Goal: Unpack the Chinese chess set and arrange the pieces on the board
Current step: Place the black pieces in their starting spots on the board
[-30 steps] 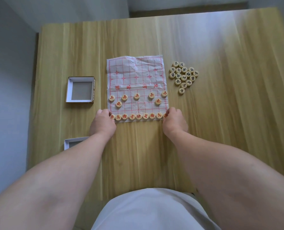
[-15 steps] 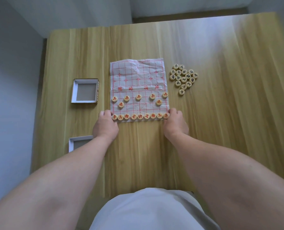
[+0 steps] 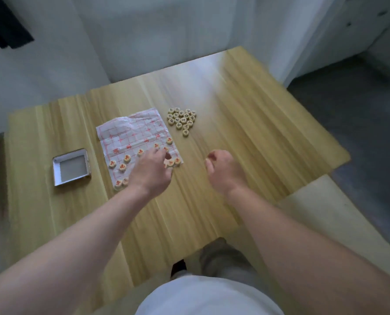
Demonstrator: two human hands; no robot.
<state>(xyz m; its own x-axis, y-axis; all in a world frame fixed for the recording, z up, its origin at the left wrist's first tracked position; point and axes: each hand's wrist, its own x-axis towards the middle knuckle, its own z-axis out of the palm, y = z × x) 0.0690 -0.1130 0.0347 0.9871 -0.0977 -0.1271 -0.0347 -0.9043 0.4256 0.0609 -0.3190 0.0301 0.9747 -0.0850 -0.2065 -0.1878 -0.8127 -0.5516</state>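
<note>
On the wooden tabletop (image 3: pixel 246 133), centre-left, lies the creased paper board (image 3: pixel 132 133) with its red grid, turned so that its near edge slants from near left to far right. Red-lettered pieces (image 3: pixel 127 158) stand on its near half: one line along the middle of the sheet, two single pieces just nearer, and a row on the near edge. Of that row you see only the ends, since your left hand (image 3: pixel 152 171) covers the middle. That hand shows its back to the camera, fingers close together and lightly bent, reaching over the near right part of the board; motion blur hides whether the fingertips touch a piece. Your right hand (image 3: pixel 223 171) is over bare wood to the right of the board and apart from it, fingers curled in toward the palm, with nothing visible between them. Black-lettered pieces (image 3: pixel 181 118) sit in a tight cluster on the tabletop just beyond the board's far right corner, off the sheet. To the left of the board an open white box tray (image 3: pixel 72 167) rests, its hollow facing up.
</note>
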